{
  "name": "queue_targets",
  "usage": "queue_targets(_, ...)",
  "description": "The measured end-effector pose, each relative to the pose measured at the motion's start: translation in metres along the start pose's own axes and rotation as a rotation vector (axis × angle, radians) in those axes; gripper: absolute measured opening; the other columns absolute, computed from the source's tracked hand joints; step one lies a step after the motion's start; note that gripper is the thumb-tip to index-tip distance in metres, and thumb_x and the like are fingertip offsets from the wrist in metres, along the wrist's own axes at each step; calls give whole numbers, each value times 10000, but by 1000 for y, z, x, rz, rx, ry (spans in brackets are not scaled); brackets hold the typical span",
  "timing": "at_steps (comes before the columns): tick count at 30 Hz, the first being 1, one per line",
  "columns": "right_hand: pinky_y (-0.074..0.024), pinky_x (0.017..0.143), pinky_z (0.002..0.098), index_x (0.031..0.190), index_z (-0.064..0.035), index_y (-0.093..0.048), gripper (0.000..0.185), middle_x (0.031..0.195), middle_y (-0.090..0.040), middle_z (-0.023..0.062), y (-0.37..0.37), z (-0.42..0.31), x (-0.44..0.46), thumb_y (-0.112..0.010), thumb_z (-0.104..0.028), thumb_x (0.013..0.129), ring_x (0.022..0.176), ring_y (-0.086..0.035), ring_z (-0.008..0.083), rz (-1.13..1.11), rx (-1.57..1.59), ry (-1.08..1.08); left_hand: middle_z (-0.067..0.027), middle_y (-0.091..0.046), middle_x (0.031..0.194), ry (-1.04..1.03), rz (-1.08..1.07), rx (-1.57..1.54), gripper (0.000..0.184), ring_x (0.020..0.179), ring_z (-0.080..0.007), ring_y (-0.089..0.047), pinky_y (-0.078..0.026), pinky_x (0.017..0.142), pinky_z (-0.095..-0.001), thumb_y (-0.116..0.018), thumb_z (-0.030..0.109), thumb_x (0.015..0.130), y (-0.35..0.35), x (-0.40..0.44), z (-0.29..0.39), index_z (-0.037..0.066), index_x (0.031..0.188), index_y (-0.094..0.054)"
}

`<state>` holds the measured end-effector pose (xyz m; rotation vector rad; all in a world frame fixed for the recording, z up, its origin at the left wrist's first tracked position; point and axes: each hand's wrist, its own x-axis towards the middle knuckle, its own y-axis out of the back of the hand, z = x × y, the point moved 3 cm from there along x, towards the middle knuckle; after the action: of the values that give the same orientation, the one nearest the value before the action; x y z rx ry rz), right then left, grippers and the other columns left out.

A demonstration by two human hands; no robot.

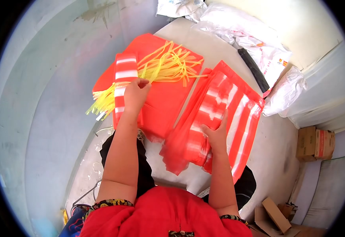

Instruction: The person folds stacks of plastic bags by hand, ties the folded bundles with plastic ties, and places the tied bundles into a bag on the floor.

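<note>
A bundle of yellow strips (168, 65) lies on a stack of orange-red sheets (162, 106), crossed at the left by a folded red and white striped piece (125, 69). My left hand (137, 93) is closed at the right edge of that piece, beside the yellow strips; what its fingers pinch is too small to name. On the right, red sheets with white stripes (235, 114) lie fanned and partly folded. My right hand (216, 132) rests on them with thumb and fingers spread, its fingertips partly hidden against the stripes.
White plastic bags (235, 23) lie at the back of the pale table (182, 29), with a black bar (254, 70) at its right edge. Cardboard boxes (307, 144) stand at the right, and opened cardboard (273, 217) is at the lower right.
</note>
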<state>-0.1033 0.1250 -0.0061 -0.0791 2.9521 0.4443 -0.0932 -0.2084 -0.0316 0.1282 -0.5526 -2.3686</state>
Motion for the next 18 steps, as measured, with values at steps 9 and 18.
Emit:
queue_targets(9,-543,1068,425,1687,-65,-165,1062,1570,-432,219,8,9,-2,-796,-79,833,1381,-520,342,98,66,49,-67,-746,940,67,-107,-224,310,842,-142,-717,-563,797,-299,-742,208,975,-6,0,5,-29,1174,-729)
queue_targets(18,-577,1013,441,1685,-95,-167,900,1523,-471,168,9,12,-13,-702,-180,966,1336,-544,310,-113,772,-175,-2,-684,925,383,-752,-925,221,865,-87,-650,-506,772,-234,-609,181,1074,-98,-81,57,24,1208,-687)
